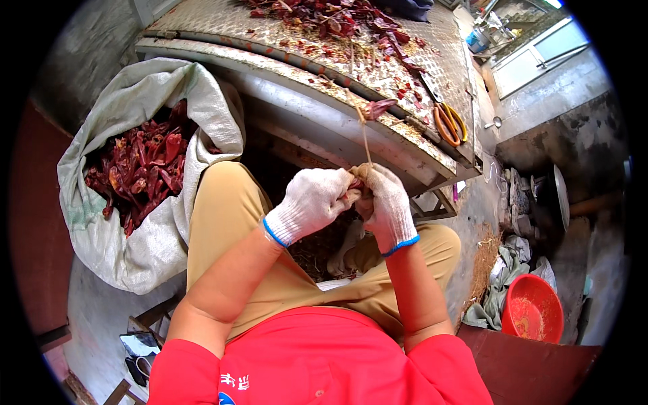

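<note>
My left hand (314,199) and my right hand (383,202), in white knit gloves with blue cuffs, meet above my lap. The fingers of both are closed round a dried red chili pepper (355,183), mostly hidden by the gloves. A thin pale stalk (366,140) rises from between the fingertips toward the table edge. Beside its upper end, another dried chili (379,109) rests on that edge. To my left stands an open white woven sack (145,260) filled with dried red chilies (150,165).
Ahead is a worn metal table (270,39), strewn with chili pieces (331,20) and seeds. Scissors (449,125) with orange and yellow handles lie at its right edge. A red basin (533,308) and crumpled cloth sacking (496,287) sit on the right. Dry scraps litter the floor.
</note>
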`<state>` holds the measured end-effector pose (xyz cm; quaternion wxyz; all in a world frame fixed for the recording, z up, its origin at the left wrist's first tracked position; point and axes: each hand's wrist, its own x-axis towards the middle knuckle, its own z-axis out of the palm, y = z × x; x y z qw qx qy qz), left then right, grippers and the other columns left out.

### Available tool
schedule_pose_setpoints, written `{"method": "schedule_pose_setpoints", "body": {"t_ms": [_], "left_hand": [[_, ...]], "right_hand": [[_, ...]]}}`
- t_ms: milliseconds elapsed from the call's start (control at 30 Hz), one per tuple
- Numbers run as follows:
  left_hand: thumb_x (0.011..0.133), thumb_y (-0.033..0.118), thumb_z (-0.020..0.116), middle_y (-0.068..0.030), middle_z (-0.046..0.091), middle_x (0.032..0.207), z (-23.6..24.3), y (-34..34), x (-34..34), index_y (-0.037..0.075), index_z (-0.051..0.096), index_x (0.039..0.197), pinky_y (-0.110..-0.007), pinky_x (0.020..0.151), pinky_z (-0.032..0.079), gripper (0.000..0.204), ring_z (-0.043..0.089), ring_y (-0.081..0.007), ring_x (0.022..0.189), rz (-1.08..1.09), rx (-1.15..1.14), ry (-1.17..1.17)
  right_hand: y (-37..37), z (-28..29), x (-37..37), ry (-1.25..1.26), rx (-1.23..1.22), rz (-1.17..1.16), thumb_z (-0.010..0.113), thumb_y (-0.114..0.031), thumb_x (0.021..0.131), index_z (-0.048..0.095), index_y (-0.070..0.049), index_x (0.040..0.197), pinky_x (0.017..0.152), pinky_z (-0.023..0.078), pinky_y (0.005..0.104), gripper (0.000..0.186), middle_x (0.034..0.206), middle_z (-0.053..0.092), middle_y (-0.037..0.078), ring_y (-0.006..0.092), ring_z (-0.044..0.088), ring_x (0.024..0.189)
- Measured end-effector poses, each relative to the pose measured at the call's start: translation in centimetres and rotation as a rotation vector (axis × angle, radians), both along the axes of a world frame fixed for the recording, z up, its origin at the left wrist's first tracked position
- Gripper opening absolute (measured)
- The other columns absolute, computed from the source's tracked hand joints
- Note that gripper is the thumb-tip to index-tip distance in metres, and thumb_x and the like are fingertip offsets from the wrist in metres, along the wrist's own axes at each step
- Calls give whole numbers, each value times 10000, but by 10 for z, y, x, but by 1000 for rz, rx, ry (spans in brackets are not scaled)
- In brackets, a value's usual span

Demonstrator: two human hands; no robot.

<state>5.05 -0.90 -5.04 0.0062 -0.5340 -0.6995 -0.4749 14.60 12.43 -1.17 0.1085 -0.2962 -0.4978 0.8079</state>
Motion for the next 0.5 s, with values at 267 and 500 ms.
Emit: {"method": "schedule_pose_setpoints", "body": {"t_ms": [267, 500], "left_hand": [[838, 189, 753, -162, 627, 723, -6, -5, 23, 67, 678, 913, -436, 559, 500, 162, 631, -367, 649, -59, 20, 66], [792, 133, 758, -141, 643, 745, -6, -12, 34, 71, 672, 878, -427, 590, 513, 137, 642, -354, 677, -81, 30, 112]], "right_hand": [[-4, -21, 33, -33, -278, 9, 560, -188, 1002, 651, -43, 937, 393, 252, 178, 183, 714, 586, -12, 27, 391, 457], [-14, -21, 42, -48, -430, 32, 547, -219, 1010, 587, -60, 835, 364, 261, 191, 240, 638, 541, -17, 54, 396, 412]]}}
